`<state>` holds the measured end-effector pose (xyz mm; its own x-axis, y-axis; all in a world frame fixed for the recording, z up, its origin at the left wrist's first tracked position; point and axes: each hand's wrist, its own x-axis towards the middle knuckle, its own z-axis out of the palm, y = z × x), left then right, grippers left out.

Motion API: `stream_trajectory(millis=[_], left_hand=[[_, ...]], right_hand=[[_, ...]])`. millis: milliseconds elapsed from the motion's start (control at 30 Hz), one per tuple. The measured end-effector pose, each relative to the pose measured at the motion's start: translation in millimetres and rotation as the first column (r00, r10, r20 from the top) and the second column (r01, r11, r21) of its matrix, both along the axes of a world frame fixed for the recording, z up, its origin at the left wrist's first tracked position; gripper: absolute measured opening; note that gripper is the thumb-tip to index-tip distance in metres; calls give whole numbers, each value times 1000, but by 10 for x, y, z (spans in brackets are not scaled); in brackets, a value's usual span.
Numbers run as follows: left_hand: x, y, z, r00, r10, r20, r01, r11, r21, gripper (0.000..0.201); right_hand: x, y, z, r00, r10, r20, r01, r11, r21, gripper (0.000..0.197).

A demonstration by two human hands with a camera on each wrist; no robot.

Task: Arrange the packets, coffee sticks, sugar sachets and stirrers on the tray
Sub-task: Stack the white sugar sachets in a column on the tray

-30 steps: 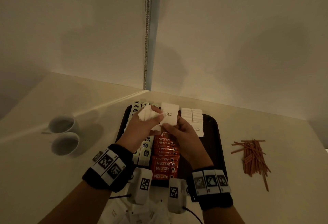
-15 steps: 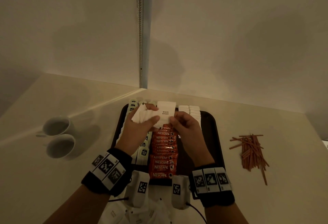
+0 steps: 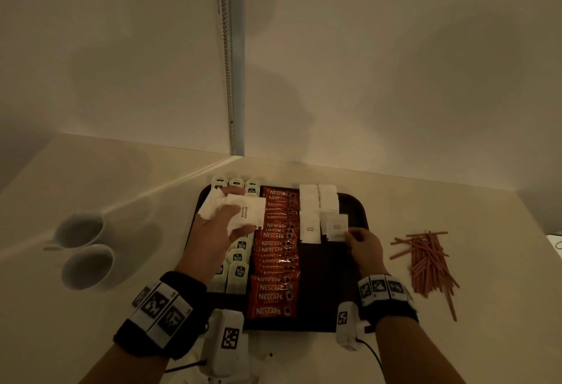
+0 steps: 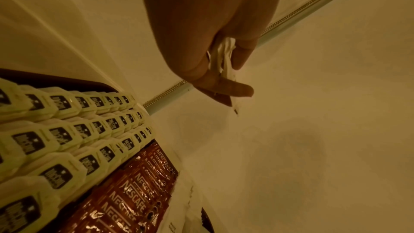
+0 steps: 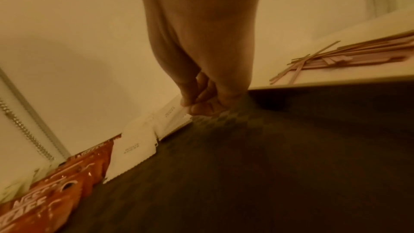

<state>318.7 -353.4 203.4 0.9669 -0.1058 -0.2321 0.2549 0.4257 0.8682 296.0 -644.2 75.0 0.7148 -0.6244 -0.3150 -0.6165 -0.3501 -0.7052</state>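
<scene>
Your L hand [image 3: 219,228] grips a bunch of sugar sachets [image 3: 243,213] above the tray [image 3: 322,292]; R hand [image 3: 363,247] fingers pinch one sachet [image 3: 337,227] at the tray's right row. Stirrers [image 3: 425,262] lie on the counter [image 3: 486,307].

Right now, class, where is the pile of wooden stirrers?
In the head view, the stirrers lie in a loose pile on the counter, off the tray past its right edge, just right of the right hand.
</scene>
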Motion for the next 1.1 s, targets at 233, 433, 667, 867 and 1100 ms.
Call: stream_trajectory(millis=[233, 433, 667, 867, 1100], left_hand=[[-3, -27, 28, 998, 30, -61, -35, 997, -68, 26], [-2, -26, 9, 999, 28, -41, -31, 996, -81, 22], [28, 31, 32, 997, 13, 82, -29, 979, 204, 24], [65, -42, 261, 971, -168, 171, 89, 914, 395, 15], [-12, 20, 302, 978, -134, 163, 62, 921, 385, 17]], right_hand=[[90, 87, -19, 999, 4, -39, -7, 996, -86, 23], [115, 179, 3, 998, -61, -9, 59, 987, -153, 20], [134, 595, 643, 951, 120, 286, -149, 985, 81, 21], [-25, 1273, 1262, 752, 463, 470, -618, 744, 255, 23], [-160, 1391, 1271, 832, 133, 538, -492, 624, 607, 27]])
